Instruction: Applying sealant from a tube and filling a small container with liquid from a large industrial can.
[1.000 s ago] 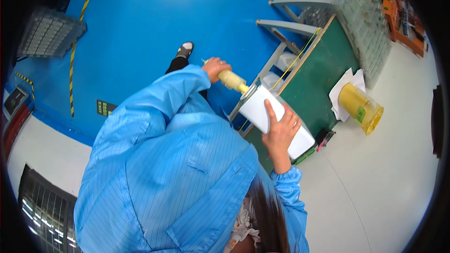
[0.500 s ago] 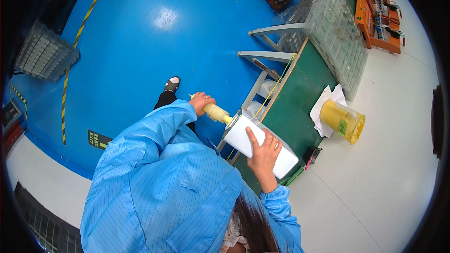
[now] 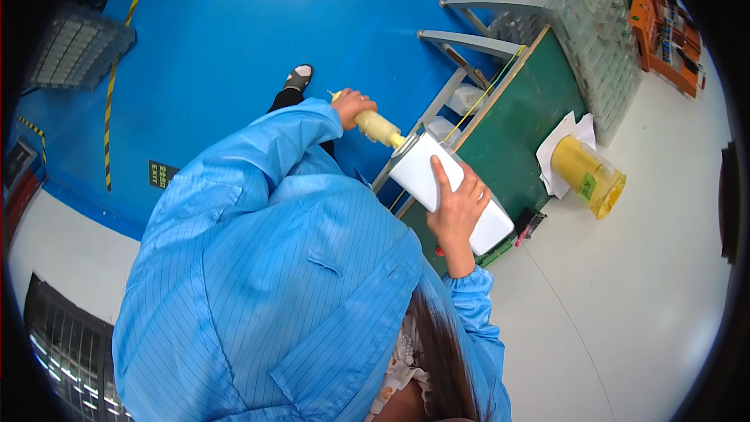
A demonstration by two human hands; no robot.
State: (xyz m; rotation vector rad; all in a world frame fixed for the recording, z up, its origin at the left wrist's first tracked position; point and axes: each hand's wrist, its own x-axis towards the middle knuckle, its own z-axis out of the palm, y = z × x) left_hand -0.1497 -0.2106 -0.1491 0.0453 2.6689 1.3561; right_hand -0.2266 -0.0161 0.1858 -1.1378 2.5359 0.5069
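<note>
Both hands stay clamped: left (image 3: pixel 353 105) on yellow nozzle (image 3: pixel 378 127); right (image 3: pixel 457 211) on white bottle (image 3: pixel 422 176).

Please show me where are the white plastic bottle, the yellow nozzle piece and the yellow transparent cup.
White plastic bottle (image 3: pixel 418 172): head view, on its bare side.
Yellow nozzle piece (image 3: pixel 379 127): head view, mid-length.
Yellow transparent cup (image 3: pixel 587 176): head view, on its wall.

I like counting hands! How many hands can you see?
2. One hand grips the yellow bottle near the blue floor. The other hand wraps around the white container by the green table. None seem hidden.
</note>
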